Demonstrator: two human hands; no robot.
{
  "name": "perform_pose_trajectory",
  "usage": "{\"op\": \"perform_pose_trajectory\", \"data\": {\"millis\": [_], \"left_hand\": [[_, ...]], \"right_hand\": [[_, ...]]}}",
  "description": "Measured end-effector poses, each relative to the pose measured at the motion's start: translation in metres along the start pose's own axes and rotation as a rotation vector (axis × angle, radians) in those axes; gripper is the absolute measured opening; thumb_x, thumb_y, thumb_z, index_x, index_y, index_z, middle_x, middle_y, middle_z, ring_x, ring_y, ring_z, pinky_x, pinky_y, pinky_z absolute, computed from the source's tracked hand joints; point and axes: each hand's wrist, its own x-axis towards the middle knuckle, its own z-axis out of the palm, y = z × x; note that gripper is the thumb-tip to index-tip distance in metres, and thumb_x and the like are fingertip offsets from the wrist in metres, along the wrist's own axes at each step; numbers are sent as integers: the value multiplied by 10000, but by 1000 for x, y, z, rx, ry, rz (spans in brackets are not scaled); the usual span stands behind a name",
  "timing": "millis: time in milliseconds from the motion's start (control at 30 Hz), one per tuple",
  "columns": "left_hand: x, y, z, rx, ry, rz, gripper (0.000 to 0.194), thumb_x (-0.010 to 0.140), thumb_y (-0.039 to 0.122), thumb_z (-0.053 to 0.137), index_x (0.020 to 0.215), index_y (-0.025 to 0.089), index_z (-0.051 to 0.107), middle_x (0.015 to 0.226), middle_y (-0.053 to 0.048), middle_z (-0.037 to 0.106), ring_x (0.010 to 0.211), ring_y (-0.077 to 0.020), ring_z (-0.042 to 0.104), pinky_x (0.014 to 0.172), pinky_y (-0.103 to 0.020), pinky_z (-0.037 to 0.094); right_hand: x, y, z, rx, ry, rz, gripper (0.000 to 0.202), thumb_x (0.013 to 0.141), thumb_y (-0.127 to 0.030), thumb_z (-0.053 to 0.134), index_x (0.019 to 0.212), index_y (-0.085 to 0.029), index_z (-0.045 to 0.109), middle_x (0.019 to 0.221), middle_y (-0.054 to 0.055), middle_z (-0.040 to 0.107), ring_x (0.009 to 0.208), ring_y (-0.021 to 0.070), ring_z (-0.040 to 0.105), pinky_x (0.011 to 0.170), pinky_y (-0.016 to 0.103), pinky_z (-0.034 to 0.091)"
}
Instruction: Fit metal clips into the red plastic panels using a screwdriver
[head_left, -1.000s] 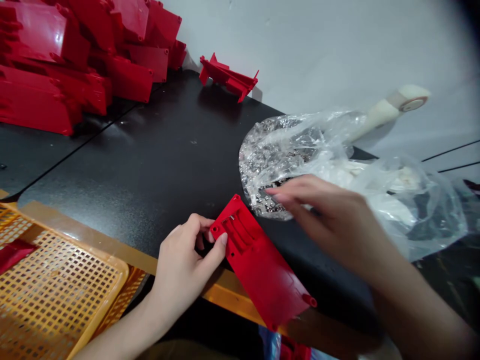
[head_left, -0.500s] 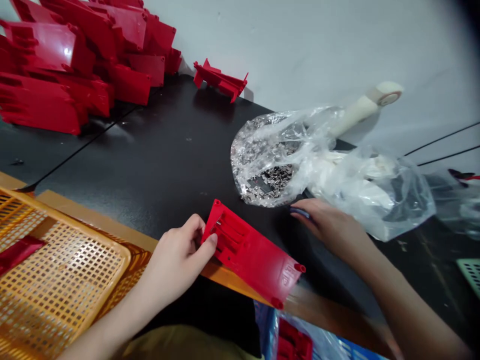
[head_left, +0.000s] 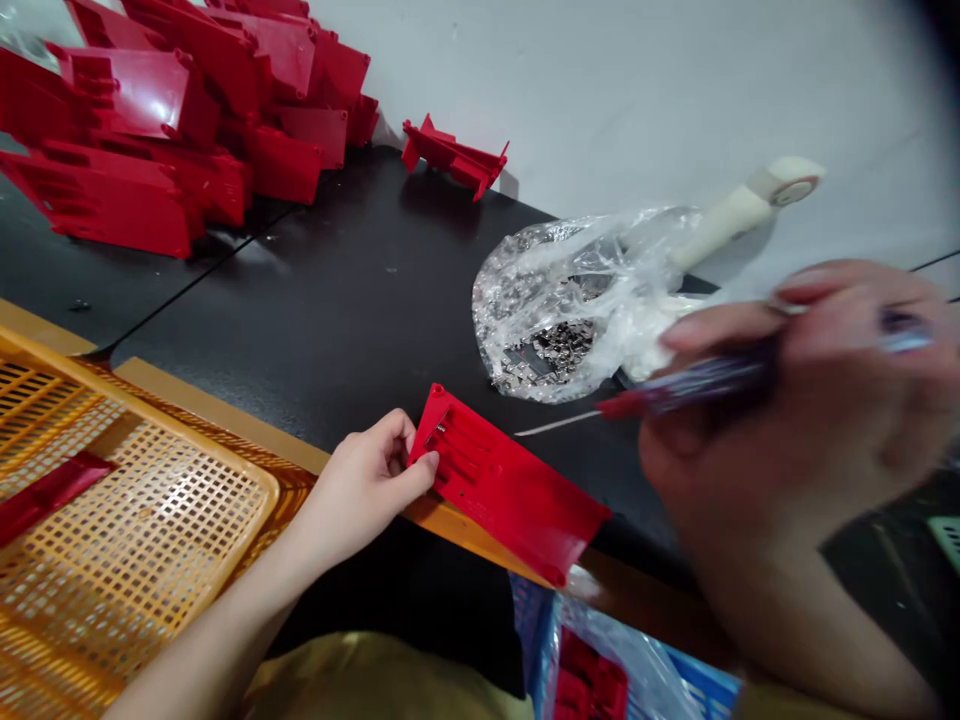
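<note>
While left grip (head_left: 367, 490) pinches red panel (head_left: 510, 490), right grip (head_left: 817, 400) clasps screwdriver (head_left: 679, 390), unreadably blurred

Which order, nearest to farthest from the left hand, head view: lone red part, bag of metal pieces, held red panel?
1. Held red panel: gripped by left hand.
2. Bag of metal pieces: beyond, rightward.
3. Lone red part: far edge of table.

Left hand (head_left: 371, 490) pinches; right hand (head_left: 817, 420) (blurred) grips, fingers (head_left: 832, 285) curled.
</note>
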Motion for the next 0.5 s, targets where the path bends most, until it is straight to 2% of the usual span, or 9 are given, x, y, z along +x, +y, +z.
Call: {"op": "perform_pose_trajectory", "data": {"millis": [67, 100, 200, 267, 333, 433, 500], "left_hand": [[0, 0, -1, 2, 1, -1, 261, 871, 402, 535, 745, 208, 415, 576, 71, 496, 494, -82, 463, 460, -182, 320], [1, 0, -1, 1, -1, -1, 257, 870, 397, 536, 745, 208, 415, 575, 72, 493, 496, -82, 464, 460, -182, 319], [1, -1, -2, -8, -20, 3, 237, 871, 384, 538, 757, 210, 425, 585, 71, 503, 506, -86, 477, 462, -184, 316], [1, -1, -2, -12, -33, 5, 228, 871, 383, 538, 766, 211, 432, 588, 71, 513, 503, -88, 477, 457, -186, 306], [1, -2, -2, -14, -32, 7, 224, 871, 385, 536, 769, 213, 435, 578, 74, 503, 495, -88, 460, 452, -189, 295], [0, -2, -2, -19, -21, 21, 206, 854, 354, 551, 756, 212, 437, 572, 79, 494, 495, -84, 445, 457, -191, 298], [0, -2, -2, -18, -20, 23, 208, 845, 341, 563, 745, 211, 435, 567, 82, 490, 493, -83, 441, 458, -194, 300]], "right_hand": [[3, -8, 20, 187, 67, -46, 97, 1010, -340, 376, 1002, -309, 467, 719, -38, 686, 448, 111, 573, 374, 267, 372], [3, -9, 28, 270, 48, -73, 70, 1001, -306, 419, 964, -291, 477, 679, -51, 666, 439, 99, 565, 387, 256, 396], [-1, -7, 43, 357, -131, -107, 39, 970, -229, 492, 974, -263, 511, 697, -36, 657, 565, 106, 639, 536, 254, 511], [-5, -3, 47, 321, -195, -108, 94, 944, -190, 529, 1010, -257, 522, 753, -21, 681, 649, 118, 676, 623, 263, 541], [-5, 1, 47, 264, -271, -135, 154, 889, -155, 606, 1004, -239, 549, 797, -10, 704, 694, 122, 692, 635, 243, 541], [2, 1, 46, 277, -436, -151, 100, 819, -137, 688, 874, -197, 629, 790, 5, 723, 681, 119, 689, 623, 220, 532], [9, 1, 44, 313, -540, -110, 88, 832, -176, 679, 747, -177, 655, 785, 20, 722, 693, 124, 677, 645, 234, 525]]}}
